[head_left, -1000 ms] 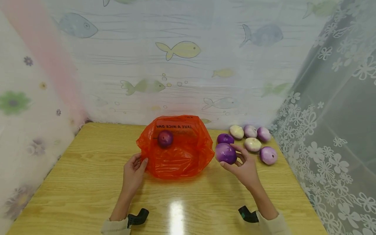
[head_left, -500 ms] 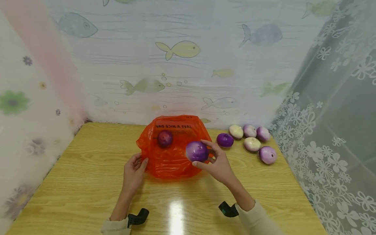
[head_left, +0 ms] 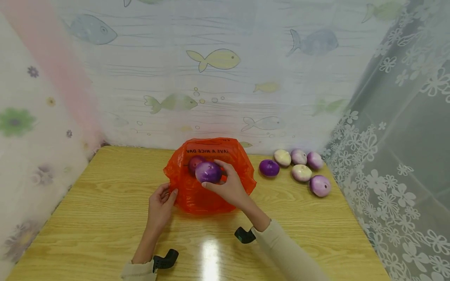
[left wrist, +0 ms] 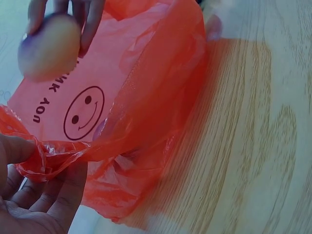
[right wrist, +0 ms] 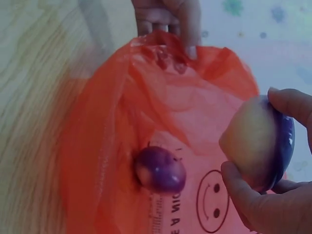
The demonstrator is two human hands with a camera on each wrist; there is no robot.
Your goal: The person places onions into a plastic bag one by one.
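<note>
In the head view a red plastic bag (head_left: pixel 204 201) lies on the table with its mouth toward me. My left hand (head_left: pixel 161 208) pinches the left edge of the mouth, the film bunched between thumb and fingers (left wrist: pixel 66 192). Over the bag's opening, my right hand (head_left: pixel 232 191) holds a glossy purple-and-cream turnip (head_left: pixel 208 173) by its sides. Its pale, pointed underside shows in the right wrist view. Inside the bag sits another purple turnip (right wrist: pixel 161 169), partly hidden in the head view behind the held one.
Several turnips rest at the table's back right: a deep purple one (head_left: pixel 269 168) nearest the bag, then paler ones such as the lilac turnip (head_left: pixel 320 185). Printed curtains stand behind and beside the wooden table (head_left: pixel 105 218).
My right hand has carried the turnip leftward from beside the other turnips to over the bag's mouth. My left hand keeps its hold on the bag's edge, unmoved.
</note>
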